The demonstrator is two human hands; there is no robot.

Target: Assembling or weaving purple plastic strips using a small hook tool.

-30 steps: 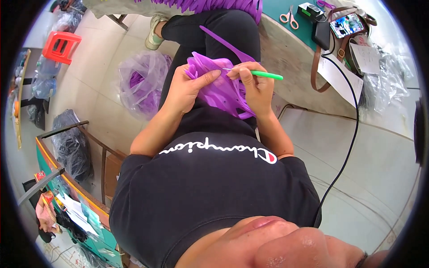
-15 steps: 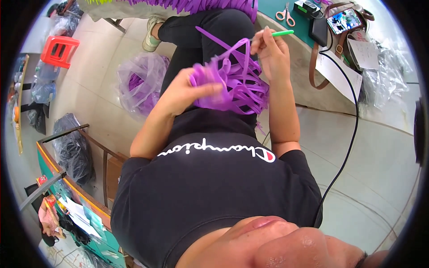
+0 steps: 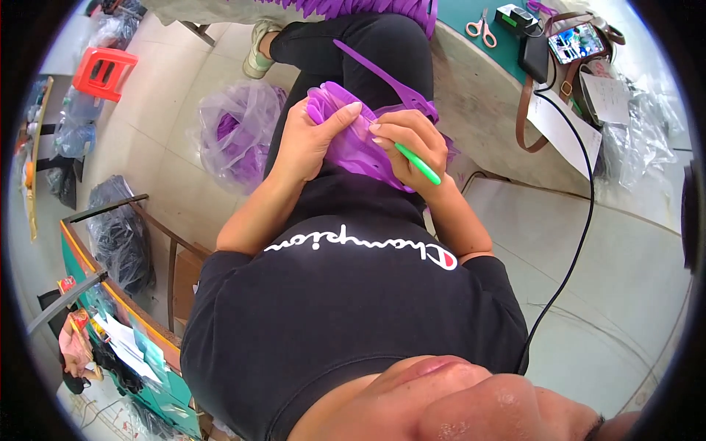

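Over my lap, my left hand [image 3: 315,140] is closed on a bundle of flat, flexible purple strips [image 3: 353,151], thumb laid across the top. Close beside it, my right hand [image 3: 412,143] grips a slim tool with a bright green handle [image 3: 418,163]. The handle points back toward my right forearm, and the tool's thin tip is at the strips, too small to make out. One long purple strip [image 3: 375,67] stretches away over my thigh. My right hand partly covers the bundle.
A clear bag of purple pieces [image 3: 239,136] lies on the floor to the left. Scissors [image 3: 482,29], a phone [image 3: 576,44], a black box-shaped device [image 3: 534,59] and a brown strap [image 3: 526,121] lie on the table at right. A black cable [image 3: 590,162] hangs nearby. A red stool [image 3: 105,73] stands far left.
My right hand has come down and left to the bundle, and the green handle has swung round toward me. The loose strips are now gathered more compactly in my left hand.
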